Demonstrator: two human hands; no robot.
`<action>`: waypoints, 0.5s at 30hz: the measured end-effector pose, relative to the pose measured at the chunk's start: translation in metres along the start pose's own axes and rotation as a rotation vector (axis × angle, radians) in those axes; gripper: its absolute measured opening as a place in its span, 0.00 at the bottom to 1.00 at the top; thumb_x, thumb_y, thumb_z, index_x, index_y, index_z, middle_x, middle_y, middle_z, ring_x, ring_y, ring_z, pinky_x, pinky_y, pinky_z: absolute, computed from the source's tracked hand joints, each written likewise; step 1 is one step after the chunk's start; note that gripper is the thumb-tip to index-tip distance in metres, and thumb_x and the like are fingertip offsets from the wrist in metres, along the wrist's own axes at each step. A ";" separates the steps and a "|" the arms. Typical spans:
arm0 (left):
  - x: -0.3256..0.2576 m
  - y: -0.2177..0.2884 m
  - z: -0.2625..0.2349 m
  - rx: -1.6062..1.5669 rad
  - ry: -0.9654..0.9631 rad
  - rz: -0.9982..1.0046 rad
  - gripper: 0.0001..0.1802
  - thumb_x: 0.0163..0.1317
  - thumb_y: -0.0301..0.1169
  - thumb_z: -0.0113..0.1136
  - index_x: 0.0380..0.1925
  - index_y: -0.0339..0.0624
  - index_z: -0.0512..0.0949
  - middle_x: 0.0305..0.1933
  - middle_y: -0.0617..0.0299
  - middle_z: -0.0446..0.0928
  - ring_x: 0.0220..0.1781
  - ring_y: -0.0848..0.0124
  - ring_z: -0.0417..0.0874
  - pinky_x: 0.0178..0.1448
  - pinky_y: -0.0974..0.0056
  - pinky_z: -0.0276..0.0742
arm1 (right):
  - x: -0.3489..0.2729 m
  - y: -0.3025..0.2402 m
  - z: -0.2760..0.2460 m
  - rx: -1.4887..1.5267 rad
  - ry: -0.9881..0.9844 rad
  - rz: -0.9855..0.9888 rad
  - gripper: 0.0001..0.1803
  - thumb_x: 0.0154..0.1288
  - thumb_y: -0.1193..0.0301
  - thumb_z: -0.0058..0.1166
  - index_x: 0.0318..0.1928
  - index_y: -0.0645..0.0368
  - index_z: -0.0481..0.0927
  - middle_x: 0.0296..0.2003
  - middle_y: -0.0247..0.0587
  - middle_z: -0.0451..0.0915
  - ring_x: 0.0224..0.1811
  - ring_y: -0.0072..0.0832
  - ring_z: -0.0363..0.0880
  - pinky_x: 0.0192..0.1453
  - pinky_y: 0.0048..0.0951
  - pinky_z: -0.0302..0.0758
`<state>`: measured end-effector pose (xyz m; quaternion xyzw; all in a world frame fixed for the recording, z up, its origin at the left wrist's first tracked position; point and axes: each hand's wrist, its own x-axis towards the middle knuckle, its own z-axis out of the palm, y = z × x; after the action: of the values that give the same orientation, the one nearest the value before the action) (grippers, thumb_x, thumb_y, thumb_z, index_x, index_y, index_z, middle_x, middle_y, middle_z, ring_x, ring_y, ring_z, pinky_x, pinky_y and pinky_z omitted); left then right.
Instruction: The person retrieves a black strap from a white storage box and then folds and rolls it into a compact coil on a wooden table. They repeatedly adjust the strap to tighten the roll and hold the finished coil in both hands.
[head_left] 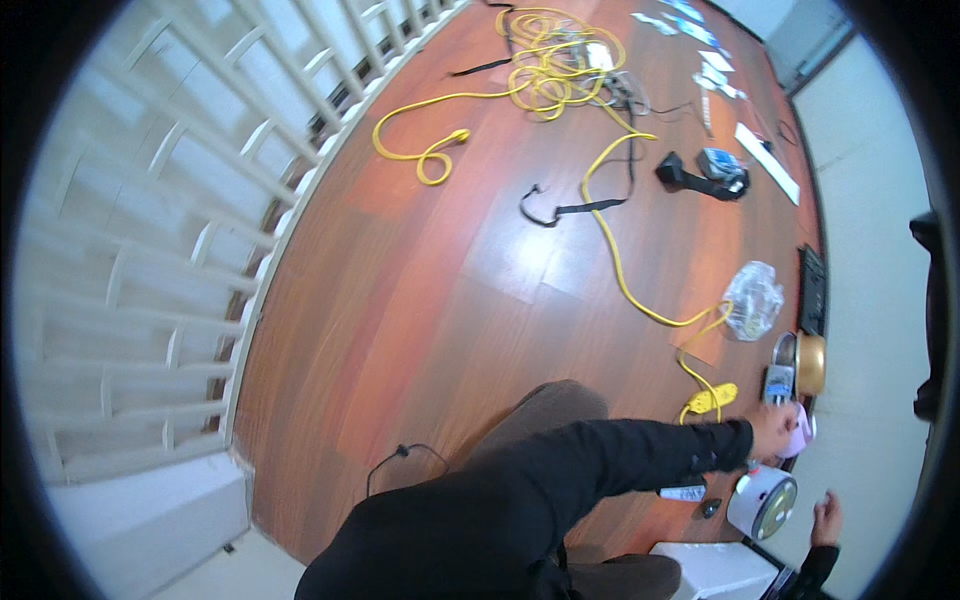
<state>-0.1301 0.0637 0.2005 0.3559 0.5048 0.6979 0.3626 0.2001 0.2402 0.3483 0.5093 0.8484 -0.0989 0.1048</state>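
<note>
Left fingers [775, 428] gripping one pink object [803, 432], right hand [826, 518] fingers loosely open, one yellow cord [612, 245]

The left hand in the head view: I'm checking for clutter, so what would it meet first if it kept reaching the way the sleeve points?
Probably the pale pink object already at the left hand; depth is unclear.

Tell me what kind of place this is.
Probably a room in a home: a reddish wooden floor beside a white railing, with a long yellow cable and small tools strewn about. The left hand reaches toward a pink thing by the wall.
</note>
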 end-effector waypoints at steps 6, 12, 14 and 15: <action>0.035 0.018 -0.086 -0.009 0.018 -0.097 0.06 0.56 0.30 0.58 0.32 0.41 0.75 0.26 0.56 0.78 0.30 0.66 0.81 0.37 0.61 0.77 | 0.060 -0.086 -0.079 0.051 0.141 -0.169 0.21 0.65 0.72 0.51 0.58 0.63 0.71 0.29 0.34 0.71 0.32 0.22 0.69 0.41 0.26 0.71; 0.066 0.014 -0.133 0.067 -0.068 -0.027 0.04 0.60 0.27 0.58 0.32 0.39 0.76 0.27 0.66 0.75 0.30 0.78 0.75 0.37 0.70 0.74 | 0.112 -0.113 -0.147 0.061 0.268 -0.305 0.20 0.66 0.69 0.52 0.55 0.66 0.73 0.22 0.34 0.70 0.26 0.20 0.67 0.32 0.25 0.68; 0.074 0.023 -0.159 0.226 -0.029 -0.010 0.06 0.60 0.29 0.59 0.35 0.38 0.77 0.28 0.64 0.77 0.29 0.78 0.77 0.33 0.70 0.75 | 0.134 -0.112 -0.172 0.114 0.229 -0.330 0.20 0.67 0.68 0.52 0.55 0.66 0.72 0.22 0.31 0.70 0.27 0.19 0.67 0.34 0.24 0.68; 0.077 0.030 -0.177 0.280 -0.050 0.051 0.07 0.61 0.29 0.59 0.36 0.37 0.77 0.29 0.63 0.78 0.29 0.77 0.79 0.34 0.70 0.76 | 0.145 -0.111 -0.184 0.118 0.221 -0.346 0.20 0.68 0.68 0.52 0.56 0.65 0.72 0.24 0.31 0.71 0.28 0.20 0.68 0.36 0.24 0.69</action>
<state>-0.3238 0.0444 0.1972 0.4331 0.5786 0.6207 0.3040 0.0214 0.3616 0.4914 0.3692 0.9223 -0.1084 -0.0377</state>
